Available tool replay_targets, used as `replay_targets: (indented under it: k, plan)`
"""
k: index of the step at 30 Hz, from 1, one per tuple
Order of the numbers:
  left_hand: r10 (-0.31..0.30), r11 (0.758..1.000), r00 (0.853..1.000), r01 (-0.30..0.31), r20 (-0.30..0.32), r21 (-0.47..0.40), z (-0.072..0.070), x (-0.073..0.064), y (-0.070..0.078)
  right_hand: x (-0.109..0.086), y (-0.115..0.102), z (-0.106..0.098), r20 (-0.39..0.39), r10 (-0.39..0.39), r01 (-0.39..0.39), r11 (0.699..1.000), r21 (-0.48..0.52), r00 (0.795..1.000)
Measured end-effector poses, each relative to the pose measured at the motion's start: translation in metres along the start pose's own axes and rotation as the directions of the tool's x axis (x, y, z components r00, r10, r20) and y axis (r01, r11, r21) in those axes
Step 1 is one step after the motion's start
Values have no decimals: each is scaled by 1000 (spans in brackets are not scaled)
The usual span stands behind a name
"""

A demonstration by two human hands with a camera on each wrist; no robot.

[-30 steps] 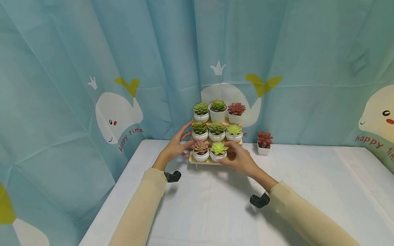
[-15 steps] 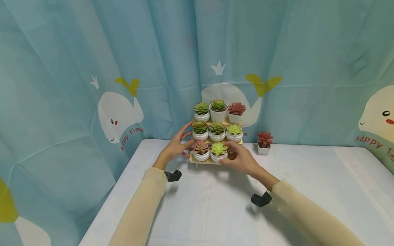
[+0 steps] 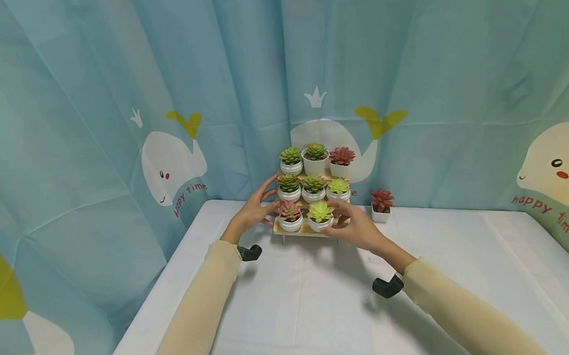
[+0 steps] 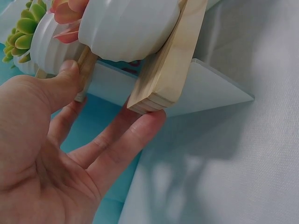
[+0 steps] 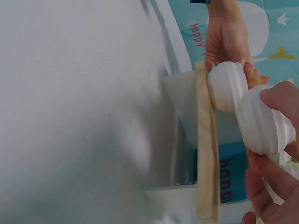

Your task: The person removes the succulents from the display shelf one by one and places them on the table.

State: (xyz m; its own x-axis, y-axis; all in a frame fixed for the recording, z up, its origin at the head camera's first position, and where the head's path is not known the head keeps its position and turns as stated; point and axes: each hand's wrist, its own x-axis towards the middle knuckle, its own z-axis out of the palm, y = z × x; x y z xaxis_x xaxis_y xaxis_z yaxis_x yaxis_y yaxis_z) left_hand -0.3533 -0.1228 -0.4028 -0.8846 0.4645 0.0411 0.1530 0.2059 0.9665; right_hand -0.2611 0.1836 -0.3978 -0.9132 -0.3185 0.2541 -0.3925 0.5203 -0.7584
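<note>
A three-tier wooden plant stand (image 3: 308,232) holds small succulents in white pots. My left hand (image 3: 250,213) grips its left end; in the left wrist view the thumb (image 4: 69,77) presses the middle board and two fingertips touch the end of the bottom board (image 4: 161,81). My right hand (image 3: 360,230) pinches the white pot (image 5: 257,121) of a lime-green succulent (image 3: 320,212) over the bottom tier, the pot tilted in the right wrist view. Left of it, a pink succulent (image 3: 291,213) stands on the same board.
Another dark-red succulent (image 3: 382,204) in a square white pot stands on the white-covered table (image 3: 460,275), right of the stand. A blue whale-print curtain (image 3: 252,94) hangs close behind. Two more rows of potted succulents fill the upper tiers.
My right hand has shifted slightly right and up, bringing the lime-green succulent with it, away from the pink one. My left hand has stayed at the stand's left end.
</note>
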Motion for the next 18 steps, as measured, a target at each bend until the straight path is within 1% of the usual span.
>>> replay_targets:
  k: [4, 7, 11, 18]
  plan:
    - [-5, 1000, 1000, 5, 2, -4, -1, 0, 0, -3, -4, -8, -6, -39, 39, 999, -1, 999]
    - [-7, 1000, 1000, 7, 2, -3, -1, 1, -1, -4, -5, -14, -17, -51, 51, 999, 5, 999]
    - [-8, 1000, 1000, 8, -6, 10, 0, 2, 0, -7, -5, -18, -24, -45, 45, 999, -1, 999]
    - [-14, 1000, 1000, 15, -15, 22, 1, 2, 0, -12, 0, -26, -36, -28, 26, 999, -43, 999]
